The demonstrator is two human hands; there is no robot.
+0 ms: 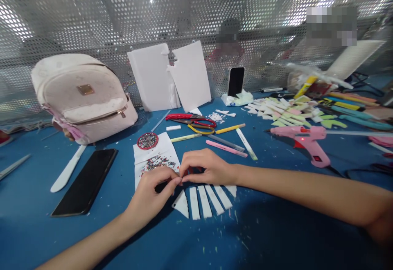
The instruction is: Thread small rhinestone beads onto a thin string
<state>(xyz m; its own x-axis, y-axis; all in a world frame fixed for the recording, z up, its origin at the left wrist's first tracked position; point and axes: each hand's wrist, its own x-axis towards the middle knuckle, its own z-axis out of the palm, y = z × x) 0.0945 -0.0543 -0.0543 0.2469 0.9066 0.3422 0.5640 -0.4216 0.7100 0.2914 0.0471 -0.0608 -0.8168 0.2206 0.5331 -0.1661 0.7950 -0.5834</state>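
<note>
My left hand [150, 188] and my right hand [210, 167] meet with thumbs and fingertips pinched together. Whatever sits between the fingertips is too small to make out. Just below them, several white strips [204, 202] lie fanned out on the blue table, beside a white piece with a scalloped, dotted edge [181, 204]. Behind my left hand is a white sheet of paper [167, 144], strewn with dark and red specks [158, 163]. At its upper left rests a round red-rimmed dish [147, 140] full of similar specks. My right hand partly covers the strips' far ends.
Markers [226, 148], red-handled scissors [184, 118] and white crumbs [216, 117] lie beyond my hands. Rightward are a pink glue gun [310, 139] and a heap of pale strips [285, 110]. To the left are a dark phone [86, 182], a white knife [68, 169] and a backpack [86, 98].
</note>
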